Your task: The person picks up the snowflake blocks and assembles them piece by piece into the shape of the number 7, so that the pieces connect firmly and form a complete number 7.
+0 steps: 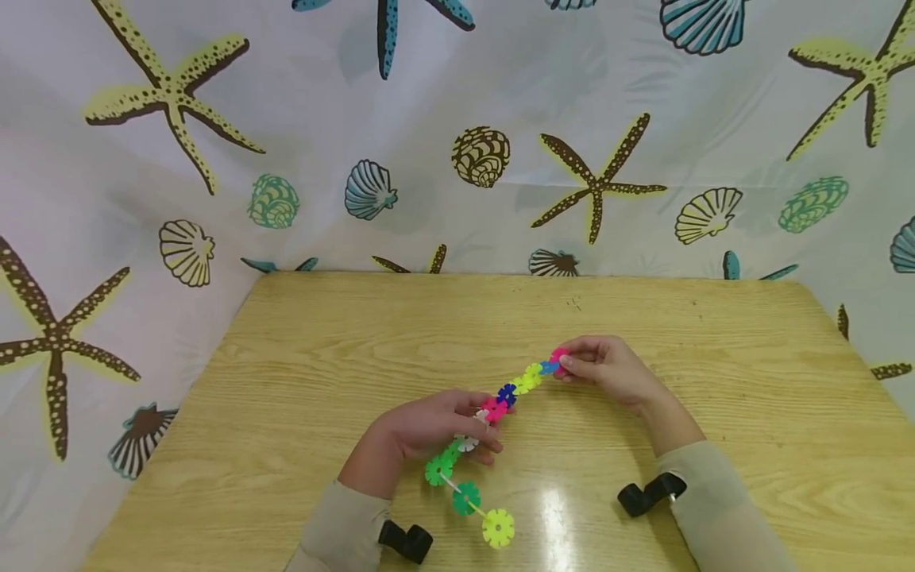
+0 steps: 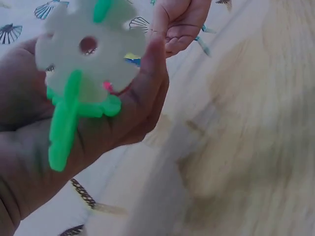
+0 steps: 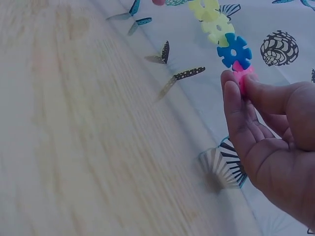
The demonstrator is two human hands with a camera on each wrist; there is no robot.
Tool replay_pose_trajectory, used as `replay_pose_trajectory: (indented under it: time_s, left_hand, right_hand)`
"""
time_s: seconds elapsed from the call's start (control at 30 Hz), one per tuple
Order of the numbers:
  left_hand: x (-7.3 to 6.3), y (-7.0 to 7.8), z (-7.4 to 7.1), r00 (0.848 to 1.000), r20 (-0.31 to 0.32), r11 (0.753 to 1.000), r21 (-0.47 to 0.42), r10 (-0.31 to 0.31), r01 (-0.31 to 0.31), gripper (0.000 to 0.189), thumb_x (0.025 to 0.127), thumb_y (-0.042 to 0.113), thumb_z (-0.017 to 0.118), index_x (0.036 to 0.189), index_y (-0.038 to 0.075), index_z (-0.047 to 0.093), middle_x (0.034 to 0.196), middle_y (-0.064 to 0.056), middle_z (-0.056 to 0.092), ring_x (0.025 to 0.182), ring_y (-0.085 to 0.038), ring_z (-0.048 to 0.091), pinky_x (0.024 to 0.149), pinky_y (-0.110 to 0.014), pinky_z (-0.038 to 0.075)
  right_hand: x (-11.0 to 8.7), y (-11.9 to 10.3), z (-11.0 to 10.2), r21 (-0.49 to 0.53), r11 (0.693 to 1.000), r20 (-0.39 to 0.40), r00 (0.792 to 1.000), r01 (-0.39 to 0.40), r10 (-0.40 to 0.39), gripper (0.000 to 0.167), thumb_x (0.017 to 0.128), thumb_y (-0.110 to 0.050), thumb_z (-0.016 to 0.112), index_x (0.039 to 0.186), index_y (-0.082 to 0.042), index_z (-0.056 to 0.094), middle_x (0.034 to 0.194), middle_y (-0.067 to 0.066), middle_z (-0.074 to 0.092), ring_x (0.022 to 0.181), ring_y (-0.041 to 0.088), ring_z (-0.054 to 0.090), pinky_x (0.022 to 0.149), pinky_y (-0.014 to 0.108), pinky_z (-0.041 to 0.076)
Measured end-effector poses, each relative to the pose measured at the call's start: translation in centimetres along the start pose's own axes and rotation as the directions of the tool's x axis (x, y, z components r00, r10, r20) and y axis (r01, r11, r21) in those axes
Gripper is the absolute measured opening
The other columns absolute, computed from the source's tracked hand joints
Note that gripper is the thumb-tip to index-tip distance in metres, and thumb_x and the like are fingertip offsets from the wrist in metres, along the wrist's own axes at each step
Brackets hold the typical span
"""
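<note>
A chain of interlocking plastic flower discs [image 1: 529, 379] runs diagonally between both hands in the head view, above the table. My right hand [image 1: 615, 372] pinches the pink disc [image 3: 242, 78] at its upper end between thumb and fingers. Next to that come a blue disc [image 3: 234, 51] and yellow ones. Lower down, my left hand [image 1: 443, 421] holds the chain around its pink and white discs, its fingers partly hiding them. In the left wrist view a white disc [image 2: 88, 46] covers part of the palm. Green discs [image 1: 439, 470] and a yellow end disc [image 1: 498, 528] hang below the left hand.
The wooden table [image 1: 322, 342] lies beneath both hands. A white cloth [image 1: 429, 103] printed with starfish and shells hangs behind it and along the sides. Black bands [image 1: 406, 543] with protruding parts sit at both sleeved wrists.
</note>
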State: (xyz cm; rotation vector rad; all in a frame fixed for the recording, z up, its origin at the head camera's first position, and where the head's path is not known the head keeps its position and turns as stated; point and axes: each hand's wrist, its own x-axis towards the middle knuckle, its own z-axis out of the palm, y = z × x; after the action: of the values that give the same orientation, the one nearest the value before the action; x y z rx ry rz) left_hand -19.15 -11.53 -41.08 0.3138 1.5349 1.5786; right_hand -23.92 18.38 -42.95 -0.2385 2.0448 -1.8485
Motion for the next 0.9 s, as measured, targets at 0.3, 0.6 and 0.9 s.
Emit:
replay_pose_trajectory:
  time_s: [0.3, 0.6, 0.9]
  left_hand:
    - [0.3, 1.7, -0.2, 0.951, -0.287, 0.879, 0.475, 0.116, 0.036, 0.037, 0.089, 0.014, 0.074, 0.123, 0.001, 0.067, 0.091, -0.005, 0.064, 0.083, -0.018, 0.058, 0.07, -0.024, 0.049]
    - [2.4, 6.2, -1.0, 0.897, -0.373, 0.638, 0.756, 0.236, 0.146, 0.02, 0.091, 0.013, 0.074, 0.11, 0.012, 0.076, 0.107, -0.001, 0.071, 0.102, -0.018, 0.062, 0.092, -0.033, 0.056]
    - [5.9, 6.5, -2.8, 0.915, -0.278, 0.543, 0.836, 0.291, 0.081, 0.021, 0.093, 0.015, 0.071, 0.112, 0.02, 0.078, 0.127, -0.002, 0.069, 0.133, -0.028, 0.052, 0.122, -0.062, 0.022]
  right_hand:
    - [-1.4, -0.9, -0.3, -0.012, 1.0, -0.009, 1.0, 0.02, -0.02, 0.034, 0.099, -0.01, 0.062, 0.123, 0.015, 0.058, 0.097, 0.004, 0.075, 0.091, 0.012, 0.073, 0.089, 0.032, 0.061]
    - [-4.5, -2.0, -1.0, -0.105, 0.994, -0.104, 0.994, 0.016, -0.027, 0.04, 0.094, -0.018, 0.07, 0.12, 0.012, 0.064, 0.101, 0.007, 0.077, 0.094, 0.019, 0.075, 0.09, 0.037, 0.06]
    - [-7.3, -1.8, 1.7, -0.198, 0.98, -0.14, 0.989, 0.015, -0.044, 0.03, 0.092, -0.016, 0.072, 0.108, 0.01, 0.072, 0.099, 0.023, 0.075, 0.089, 0.024, 0.076, 0.079, 0.037, 0.064]
